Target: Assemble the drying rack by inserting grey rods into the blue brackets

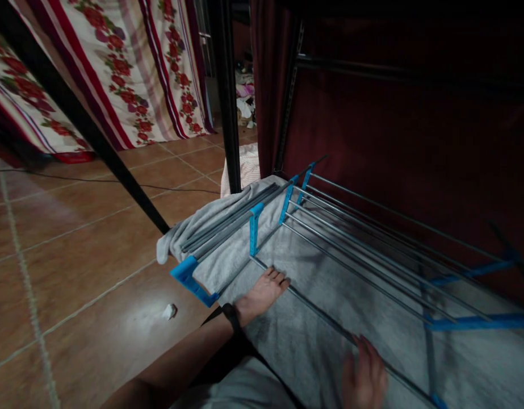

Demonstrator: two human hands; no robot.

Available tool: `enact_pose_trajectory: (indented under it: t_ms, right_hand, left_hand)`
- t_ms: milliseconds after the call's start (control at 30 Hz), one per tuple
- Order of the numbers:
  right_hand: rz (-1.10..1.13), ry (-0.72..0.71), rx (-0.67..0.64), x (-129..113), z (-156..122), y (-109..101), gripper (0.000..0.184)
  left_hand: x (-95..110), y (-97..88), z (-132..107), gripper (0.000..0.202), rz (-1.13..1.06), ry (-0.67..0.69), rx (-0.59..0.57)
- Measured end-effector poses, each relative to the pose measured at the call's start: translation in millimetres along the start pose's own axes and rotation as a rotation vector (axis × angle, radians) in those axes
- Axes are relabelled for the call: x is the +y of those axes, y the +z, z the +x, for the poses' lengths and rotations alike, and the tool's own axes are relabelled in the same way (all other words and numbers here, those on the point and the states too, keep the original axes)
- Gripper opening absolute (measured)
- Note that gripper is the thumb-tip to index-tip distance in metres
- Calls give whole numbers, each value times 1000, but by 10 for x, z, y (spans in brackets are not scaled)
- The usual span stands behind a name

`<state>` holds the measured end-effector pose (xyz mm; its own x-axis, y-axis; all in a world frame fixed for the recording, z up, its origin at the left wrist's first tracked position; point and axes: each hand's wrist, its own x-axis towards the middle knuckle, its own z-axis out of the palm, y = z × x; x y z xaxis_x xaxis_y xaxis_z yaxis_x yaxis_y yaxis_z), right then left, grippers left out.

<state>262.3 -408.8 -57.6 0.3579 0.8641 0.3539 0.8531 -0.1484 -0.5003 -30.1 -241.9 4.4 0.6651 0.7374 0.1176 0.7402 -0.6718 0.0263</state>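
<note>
A clothes drying rack with thin metal rods and blue plastic joints point(254, 230) lies across a grey blanket point(296, 352). My left hand point(265, 291), with a dark band at the wrist, is closed over the rack's near rod, close to a blue corner joint. Further along that rod, my right hand point(366, 372) is somewhat blurred. Its fingers are stretched out over the rod and the thumb stands apart. On the far side, a rodded section of the rack point(372, 244) rises above the blanket. Several rods point(227, 221) lie bunched together at the left.
Dark metal posts point(227, 102) stand at the blanket's far corner and left side. A maroon cloth point(372, 125) hangs behind the rack. Tiled floor point(95, 244) stretches left, with a crumpled white scrap point(170, 311) and a thin cable point(104, 180). A flowered curtain point(129, 74) hangs beyond.
</note>
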Motion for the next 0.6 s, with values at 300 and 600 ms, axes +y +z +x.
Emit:
enact_pose_trajectory:
  t_ms: [300,600]
  right_hand:
    - [-98,-491,-325,-934,618,491,39]
    - [-107,-478,-358,-885,602,519,40]
  left_hand:
    - [-39,48,-36,32,-181,-70,105]
    - [-421,156,-116,46,-664,-793,842]
